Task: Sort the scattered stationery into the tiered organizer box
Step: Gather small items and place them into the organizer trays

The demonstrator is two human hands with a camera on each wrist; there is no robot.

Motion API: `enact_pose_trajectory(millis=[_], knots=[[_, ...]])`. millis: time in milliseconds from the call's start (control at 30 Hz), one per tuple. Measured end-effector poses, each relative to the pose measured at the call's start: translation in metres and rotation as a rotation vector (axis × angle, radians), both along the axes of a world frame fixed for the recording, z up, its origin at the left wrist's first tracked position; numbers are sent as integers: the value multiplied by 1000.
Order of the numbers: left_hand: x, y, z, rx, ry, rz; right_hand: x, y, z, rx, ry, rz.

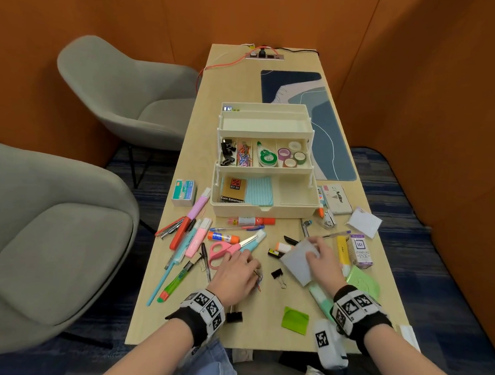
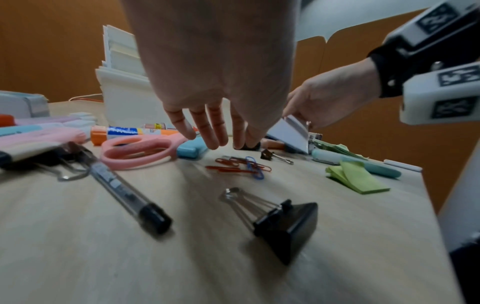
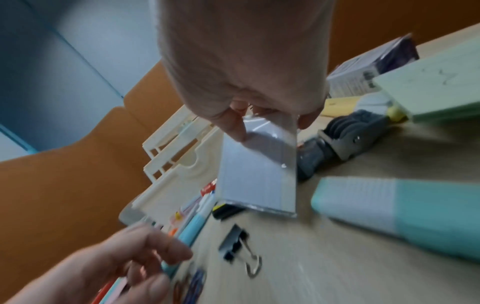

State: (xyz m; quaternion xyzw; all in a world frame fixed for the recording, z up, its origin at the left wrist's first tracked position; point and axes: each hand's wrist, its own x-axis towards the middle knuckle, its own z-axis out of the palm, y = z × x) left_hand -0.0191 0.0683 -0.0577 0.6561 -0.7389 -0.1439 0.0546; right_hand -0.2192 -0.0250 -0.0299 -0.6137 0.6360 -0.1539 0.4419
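The cream tiered organizer box (image 1: 263, 213) stands open mid-table, with clips, correction tape and washi tape in its middle tier and envelopes and blue cards in the bottom. My right hand (image 1: 313, 249) (image 3: 270, 123) grips a plastic-wrapped pack of pale lilac cards (image 1: 297, 263) (image 3: 257, 174), tilted with its lower edge near the table. My left hand (image 1: 252, 262) (image 2: 213, 139) hovers with relaxed, straight fingers and holds nothing. It is just above a few red and blue paper clips (image 1: 258, 280) (image 2: 241, 166). A small black binder clip (image 1: 277, 275) (image 3: 233, 244) lies between my hands.
Pink scissors (image 1: 223, 250) (image 2: 140, 150), glue sticks, pens and highlighters (image 1: 186, 235) crowd the left. A large binder clip (image 1: 234, 315) (image 2: 283, 224) and green sticky notes (image 1: 295, 320) lie near the front edge. An ink box (image 1: 362, 250) stands right. Grey chairs flank the table's left.
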Motion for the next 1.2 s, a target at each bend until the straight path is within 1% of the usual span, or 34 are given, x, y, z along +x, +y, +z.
enact_pose_trajectory(millis=[67,133,200,233,267,333,367,433,500,533,633,700,800,867,933,1067,1200], knots=[[-3,0,-2,17,9,-5,-5,-11,3,-69,30,-136],[-6,2,-4,28,1,-35,-11,-22,2,-99,53,-226],[-7,3,-4,31,-1,-55,-13,-29,-1,-103,71,-259],[-7,3,-4,29,8,-50,-14,-30,-3,-116,115,-253],[-7,3,-4,27,22,-34,-14,-28,-3,-139,201,-230],[-3,4,-2,10,53,20,-11,-18,-1,-250,366,-115],[0,4,-1,-6,67,47,-8,-11,-1,-326,380,-21],[9,6,2,-30,104,99,1,8,-3,-404,298,220],[20,9,5,-38,148,156,10,29,-7,-383,273,462],[27,12,6,-39,161,183,14,38,-9,-370,280,546],[46,24,6,-21,196,256,25,53,-14,-401,317,732],[55,35,5,-5,211,276,33,58,-14,-441,420,864],[59,52,4,-1,212,275,49,62,-20,-438,572,960],[61,62,1,-7,210,292,56,64,-27,-429,620,1014],[65,69,-2,-23,215,334,61,66,-33,-462,650,1067],[71,78,-1,-48,204,429,64,70,-43,-647,579,1108],[75,80,-1,-50,197,481,64,70,-45,-691,565,1144]])
